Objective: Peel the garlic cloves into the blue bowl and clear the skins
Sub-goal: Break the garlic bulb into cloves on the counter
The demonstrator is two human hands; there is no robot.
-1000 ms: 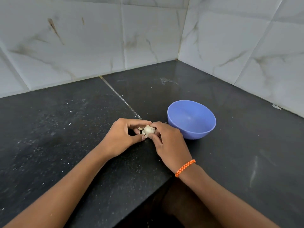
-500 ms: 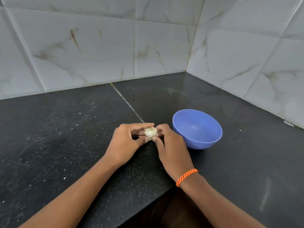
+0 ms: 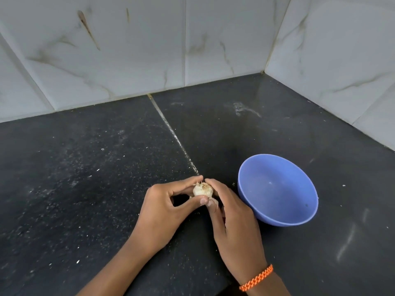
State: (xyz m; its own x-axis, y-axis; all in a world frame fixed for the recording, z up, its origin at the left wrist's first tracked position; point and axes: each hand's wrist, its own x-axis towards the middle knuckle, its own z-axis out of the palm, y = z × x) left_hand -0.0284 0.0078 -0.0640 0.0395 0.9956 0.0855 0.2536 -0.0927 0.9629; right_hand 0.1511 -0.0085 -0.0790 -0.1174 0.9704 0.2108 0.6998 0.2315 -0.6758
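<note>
A small whitish garlic bulb (image 3: pixel 202 189) with dry roots on top is held just above the black counter. My left hand (image 3: pixel 164 214) pinches it between forefinger and thumb from the left. From the right, my right hand (image 3: pixel 233 227) grips the same bulb with its fingertips; a strip of loose skin shows under the thumb. The blue bowl (image 3: pixel 277 190) stands on the counter just right of my right hand, and I see nothing in it.
The black stone counter (image 3: pixel 85 189) has a seam running from the back wall toward my hands. White marbled tile walls (image 3: pixel 128 50) meet in a corner at the back right. The counter's front edge lies below my wrists.
Both hands keep hold of the garlic and have turned it slightly, so the root end faces up. The camera has tilted, shifting the whole scene lower in view.
</note>
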